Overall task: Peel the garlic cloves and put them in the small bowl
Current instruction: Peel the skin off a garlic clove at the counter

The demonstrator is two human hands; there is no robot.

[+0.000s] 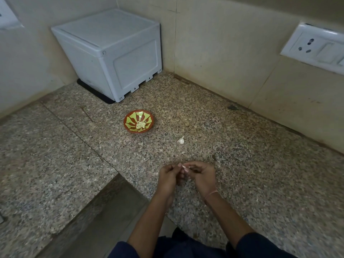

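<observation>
Garlic clove point(184, 167) pinched between the fingertips of both hands, with only a small pale sliver visible where the fingers meet.

From the head camera: left hand point(167, 177) curled, thumb and forefinger closed on the left end of the garlic clove. Right hand point(201, 175) curled likewise, fingertips closed on the right end, a thin thread band point(211, 194) around the wrist below. Both hands close together over the granite counter point(260, 164), near its front edge; contact with the stone not clear. Skin on or off the held clove: too small to tell.

Just beyond the grip and slightly to the right, a small white piece of garlic point(181, 140) lying alone on the counter; clove or loose skin, impossible to say. Farther out from the grip and to the left, the small bowl point(138, 131), red-brown with a yellow-green pattern, upright on the stone and well apart from the hands. At its bottom, a little heap of pale cloves point(140, 125).

Far beyond the bowl, in the corner of the walls, a white plastic box point(111, 53) on a black mat point(93, 92). High to the right of the grip, a white socket plate point(314, 47) on the wall. Below the grip, toward the body, dark blue sleeves point(260, 247) at the bottom edge.
</observation>
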